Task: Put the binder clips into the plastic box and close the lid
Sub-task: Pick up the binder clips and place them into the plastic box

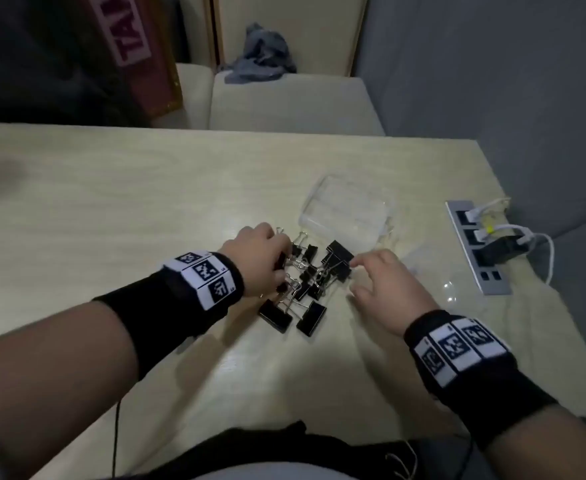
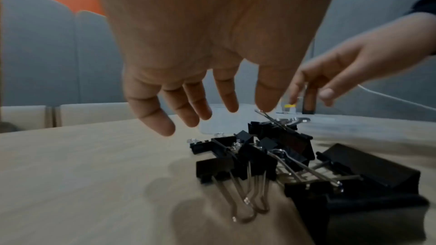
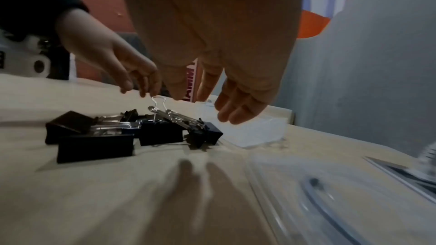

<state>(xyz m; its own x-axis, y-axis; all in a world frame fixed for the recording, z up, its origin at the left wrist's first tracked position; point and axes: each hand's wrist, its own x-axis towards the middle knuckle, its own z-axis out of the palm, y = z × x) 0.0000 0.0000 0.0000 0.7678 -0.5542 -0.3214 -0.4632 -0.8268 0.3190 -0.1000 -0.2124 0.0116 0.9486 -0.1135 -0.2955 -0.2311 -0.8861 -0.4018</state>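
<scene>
Several black binder clips [image 1: 307, 282] with silver wire handles lie in a loose pile on the pale wooden table [image 1: 111, 202]. The clear plastic box [image 1: 347, 209] stands open just beyond the pile, and its clear lid [image 3: 330, 193] lies flat to the right of the clips. My left hand [image 1: 260, 258] hovers over the pile's left side; in the left wrist view its fingers [image 2: 200, 103] are spread and straight above the clips [image 2: 259, 156], holding nothing. My right hand [image 1: 378, 285] reaches from the right, fingers [image 3: 235, 107] relaxed, empty, close to the clips [image 3: 141, 133].
A metal power strip [image 1: 478, 247] set into the table at the right holds plugs and white cables. Cream chairs [image 1: 284, 98] stand beyond the far edge, one with a grey cloth [image 1: 263, 57]. A grey wall runs along the right side.
</scene>
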